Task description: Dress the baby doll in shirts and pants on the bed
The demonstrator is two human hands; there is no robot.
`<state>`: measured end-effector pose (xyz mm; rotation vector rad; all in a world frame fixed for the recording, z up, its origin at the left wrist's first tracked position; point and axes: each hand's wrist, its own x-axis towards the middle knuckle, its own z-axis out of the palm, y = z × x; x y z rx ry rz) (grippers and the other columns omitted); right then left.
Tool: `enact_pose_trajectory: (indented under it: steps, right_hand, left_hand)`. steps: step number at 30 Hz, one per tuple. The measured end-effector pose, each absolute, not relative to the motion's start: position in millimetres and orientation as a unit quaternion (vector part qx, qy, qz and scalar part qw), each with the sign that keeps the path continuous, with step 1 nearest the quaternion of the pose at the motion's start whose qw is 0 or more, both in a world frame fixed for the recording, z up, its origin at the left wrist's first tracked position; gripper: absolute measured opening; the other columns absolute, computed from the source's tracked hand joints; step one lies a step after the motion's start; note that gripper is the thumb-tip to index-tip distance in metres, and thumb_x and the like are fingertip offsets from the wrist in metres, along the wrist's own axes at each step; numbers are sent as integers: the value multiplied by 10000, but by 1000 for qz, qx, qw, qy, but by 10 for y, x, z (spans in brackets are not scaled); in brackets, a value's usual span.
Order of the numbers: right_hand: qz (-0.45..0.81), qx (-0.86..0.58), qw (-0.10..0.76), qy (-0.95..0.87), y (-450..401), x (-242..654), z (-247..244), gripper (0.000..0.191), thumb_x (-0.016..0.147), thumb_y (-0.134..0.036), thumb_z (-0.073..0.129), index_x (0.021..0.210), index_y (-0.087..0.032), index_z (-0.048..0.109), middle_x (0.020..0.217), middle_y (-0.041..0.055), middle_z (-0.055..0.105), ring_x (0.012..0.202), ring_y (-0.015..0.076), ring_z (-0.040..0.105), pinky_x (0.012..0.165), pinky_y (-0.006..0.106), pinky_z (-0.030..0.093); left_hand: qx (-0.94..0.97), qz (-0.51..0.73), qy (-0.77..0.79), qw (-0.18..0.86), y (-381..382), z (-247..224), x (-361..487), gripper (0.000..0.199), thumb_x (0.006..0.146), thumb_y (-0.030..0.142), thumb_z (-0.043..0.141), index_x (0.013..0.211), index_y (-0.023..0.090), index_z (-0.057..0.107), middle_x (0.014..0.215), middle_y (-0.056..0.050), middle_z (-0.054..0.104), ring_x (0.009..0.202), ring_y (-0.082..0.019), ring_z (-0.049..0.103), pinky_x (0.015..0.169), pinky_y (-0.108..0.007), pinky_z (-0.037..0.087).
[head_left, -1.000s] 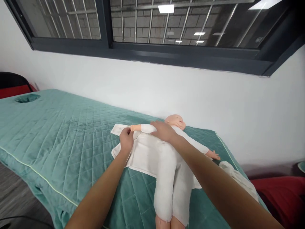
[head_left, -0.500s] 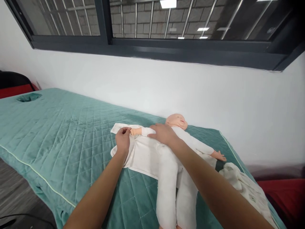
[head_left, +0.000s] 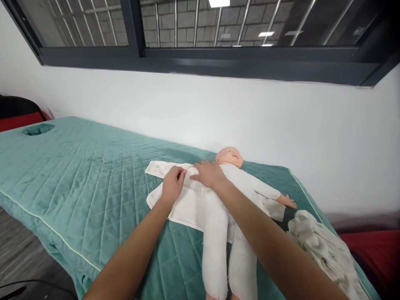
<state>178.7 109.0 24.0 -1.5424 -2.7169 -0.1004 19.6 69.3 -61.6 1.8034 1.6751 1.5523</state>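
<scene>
A baby doll [head_left: 239, 179] with a white cloth body lies on its back, its head towards the wall. Under it a white shirt [head_left: 187, 204] is spread, one sleeve [head_left: 159, 167] stretching out to the left. My left hand [head_left: 174, 181] is closed in a pinch near the end of the doll's arm on the left; the doll's small hand is hidden there. Over that arm, near the shoulder, rests my right hand [head_left: 208, 173], palm down with its fingers bent and partly apart.
A crumpled patterned cloth [head_left: 321, 246] lies at the bed's right end. The bed's green quilted cover [head_left: 93, 166] has a hole [head_left: 38, 128] at far left. Behind are a white wall and a barred window. Red seats [head_left: 375, 254] stand beside the bed.
My left hand has moved right, towards my right hand, and the doll's hand that showed at its fingertips is now hidden. My right hand has shifted slightly left.
</scene>
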Motion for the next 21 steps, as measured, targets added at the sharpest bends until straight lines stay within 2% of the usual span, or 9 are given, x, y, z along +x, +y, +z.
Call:
enact_pose_trajectory:
  steps: [3, 6, 9, 10, 13, 15, 17, 19, 21]
  right_hand:
    - [-30, -530, 67, -845, 1059, 1978, 322, 403, 882, -472, 589, 1190, -215, 631, 1151, 121, 674, 1074, 295, 599, 875, 400, 437]
    - [-26, -598, 260, -758, 935, 2421, 304, 394, 871, -449, 580, 1180, -213, 641, 1174, 110, 676, 1120, 291, 580, 916, 394, 433]
    - [-4, -696, 419, -583, 688, 2913, 130, 459, 878, -460, 501, 1187, -140, 611, 1084, 145, 689, 1032, 288, 612, 887, 394, 453]
    - [16, -737, 426, -525, 593, 3038, 57, 491, 884, -465, 469, 1211, -120, 588, 1055, 157, 693, 995, 298, 625, 865, 408, 460]
    - [107, -800, 351, -474, 355, 3227, -110, 546, 901, -501, 422, 1280, -124, 540, 1012, 174, 715, 963, 338, 656, 852, 449, 464]
    - [123, -805, 322, -483, 272, 3233, -142, 576, 920, -526, 387, 1324, -135, 509, 1042, 189, 718, 1002, 353, 660, 875, 466, 459]
    - [121, -795, 327, -497, 251, 3204, -131, 590, 935, -532, 354, 1353, -137, 488, 1074, 192, 718, 1048, 350, 655, 909, 471, 454]
    - [136, -776, 342, -512, 266, 3182, -115, 586, 939, -526, 346, 1362, -147, 490, 1105, 179, 717, 1095, 338, 645, 947, 468, 446]
    - [165, -756, 363, -519, 295, 3180, -118, 601, 931, -535, 366, 1375, -151, 495, 1156, 175, 705, 1139, 329, 630, 987, 462, 434]
  left_hand:
    - [565, 502, 651, 70, 694, -630, 147, 169, 939, 308, 475, 901, 214, 609, 886, -50, 654, 847, -204, 597, 769, -326, 454]
    - [551, 413, 725, 20, 633, -626, 119, 141, 900, 324, 545, 926, 218, 634, 1022, -90, 654, 1016, -272, 579, 858, -392, 441]
    - [521, 349, 779, 13, 532, -619, 128, 237, 859, 390, 608, 1030, 227, 635, 1147, -113, 628, 1115, -334, 544, 905, -464, 411]
    - [512, 341, 788, 23, 502, -619, 132, 267, 853, 407, 613, 1049, 226, 628, 1152, -119, 627, 1128, -344, 539, 922, -483, 397]
    - [488, 366, 787, 92, 444, -617, 130, 316, 831, 422, 627, 1055, 200, 604, 1108, -132, 643, 1114, -342, 555, 972, -508, 353]
    - [472, 395, 777, 135, 435, -604, 108, 379, 798, 417, 653, 1080, 173, 584, 1158, -164, 625, 1093, -337, 572, 964, -491, 363]
    - [467, 415, 765, 158, 443, -568, 70, 425, 753, 406, 693, 1076, 152, 580, 1195, -192, 607, 1062, -324, 590, 913, -445, 401]
    - [473, 427, 747, 187, 463, -501, 24, 382, 700, 394, 738, 967, 153, 609, 1073, -163, 657, 974, -293, 619, 838, -384, 433]
    - [486, 438, 720, 230, 496, -404, -9, 323, 649, 397, 776, 817, 167, 623, 859, -93, 684, 849, -253, 635, 758, -331, 445]
